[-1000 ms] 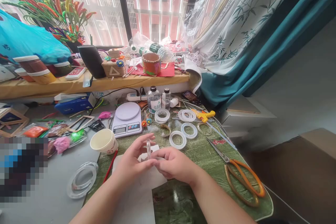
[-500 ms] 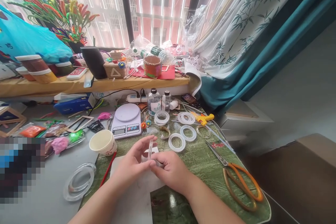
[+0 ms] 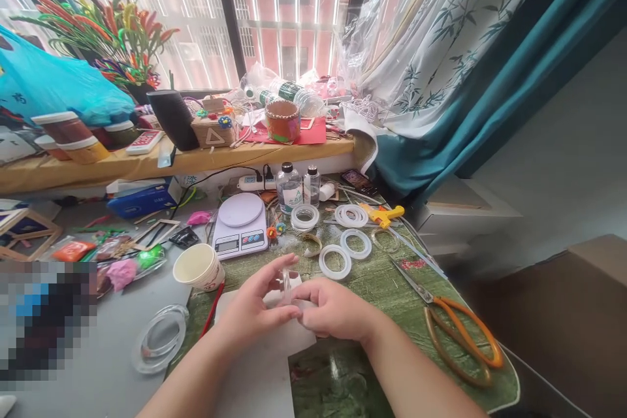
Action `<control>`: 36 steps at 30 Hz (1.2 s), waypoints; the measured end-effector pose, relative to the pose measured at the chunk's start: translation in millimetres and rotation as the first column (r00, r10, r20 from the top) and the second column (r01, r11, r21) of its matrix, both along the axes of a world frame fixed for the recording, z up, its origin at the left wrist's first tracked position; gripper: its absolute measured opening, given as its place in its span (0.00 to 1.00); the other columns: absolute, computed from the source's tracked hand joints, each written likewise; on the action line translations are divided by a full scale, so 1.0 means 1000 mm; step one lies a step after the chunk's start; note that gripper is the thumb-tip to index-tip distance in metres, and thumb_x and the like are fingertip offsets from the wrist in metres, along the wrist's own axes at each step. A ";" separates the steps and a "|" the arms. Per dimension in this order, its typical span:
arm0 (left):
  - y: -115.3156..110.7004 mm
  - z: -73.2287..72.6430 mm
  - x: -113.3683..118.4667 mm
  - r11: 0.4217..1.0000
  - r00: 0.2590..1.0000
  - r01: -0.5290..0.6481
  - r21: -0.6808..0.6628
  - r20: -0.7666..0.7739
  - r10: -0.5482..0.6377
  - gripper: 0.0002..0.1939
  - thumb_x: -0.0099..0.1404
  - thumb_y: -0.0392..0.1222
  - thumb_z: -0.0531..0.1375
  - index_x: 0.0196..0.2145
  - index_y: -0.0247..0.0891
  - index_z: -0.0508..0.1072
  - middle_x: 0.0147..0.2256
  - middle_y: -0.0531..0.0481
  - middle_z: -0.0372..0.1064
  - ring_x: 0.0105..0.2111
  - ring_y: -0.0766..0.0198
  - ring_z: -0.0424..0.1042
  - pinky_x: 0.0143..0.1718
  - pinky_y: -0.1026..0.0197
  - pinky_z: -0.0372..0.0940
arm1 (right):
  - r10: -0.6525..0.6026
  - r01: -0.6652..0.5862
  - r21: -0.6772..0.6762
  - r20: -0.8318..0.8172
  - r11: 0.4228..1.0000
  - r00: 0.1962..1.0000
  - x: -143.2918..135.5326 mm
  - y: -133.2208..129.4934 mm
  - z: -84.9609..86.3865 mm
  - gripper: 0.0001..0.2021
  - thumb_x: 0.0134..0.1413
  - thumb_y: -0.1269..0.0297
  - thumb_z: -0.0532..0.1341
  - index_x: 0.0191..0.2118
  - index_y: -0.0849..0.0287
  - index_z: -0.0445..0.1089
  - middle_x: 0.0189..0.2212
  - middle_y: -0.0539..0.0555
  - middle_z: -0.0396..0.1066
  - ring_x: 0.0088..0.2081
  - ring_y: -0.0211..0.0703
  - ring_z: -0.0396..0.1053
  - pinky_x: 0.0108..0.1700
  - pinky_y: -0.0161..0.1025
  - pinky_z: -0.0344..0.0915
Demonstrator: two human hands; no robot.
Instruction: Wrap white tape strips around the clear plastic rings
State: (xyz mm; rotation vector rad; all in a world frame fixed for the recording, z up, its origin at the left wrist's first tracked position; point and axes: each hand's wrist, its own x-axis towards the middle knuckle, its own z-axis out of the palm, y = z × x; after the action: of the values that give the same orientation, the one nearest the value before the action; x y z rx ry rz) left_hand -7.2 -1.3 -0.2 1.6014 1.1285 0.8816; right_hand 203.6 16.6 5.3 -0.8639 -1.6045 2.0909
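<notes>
As left hand's fingers [image 3: 275, 266] clamp clear ring [image 3: 286, 284], right hand [image 3: 337, 311], curled beside them, grip unclear, could bump it loose.

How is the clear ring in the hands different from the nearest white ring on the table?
The clear ring is see-through; the white ring looks milky. The clear ring stands upright in the left hand; the white ring lies flat on the table. The clear ring shows nearly edge-on; the white ring shows its hole. Both look ring-shaped.
</notes>
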 end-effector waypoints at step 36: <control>0.007 -0.003 -0.007 0.941 0.938 0.013 0.339 -0.329 0.106 0.32 0.66 0.38 0.63 0.66 0.54 0.64 0.66 0.47 0.63 0.65 0.46 0.62 0.65 0.42 0.61 | -0.220 0.181 -0.180 -0.224 0.967 0.949 -0.008 0.002 -0.005 0.19 0.50 0.57 0.70 0.45 0.62 0.76 0.19 0.41 0.54 0.19 0.29 0.43 0.22 0.32 0.42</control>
State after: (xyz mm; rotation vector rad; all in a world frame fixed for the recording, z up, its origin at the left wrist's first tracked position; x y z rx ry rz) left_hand -13.7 5.6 -3.1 2.0801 1.3129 0.8824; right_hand 195.6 18.5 0.0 -0.7517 -1.1879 2.1041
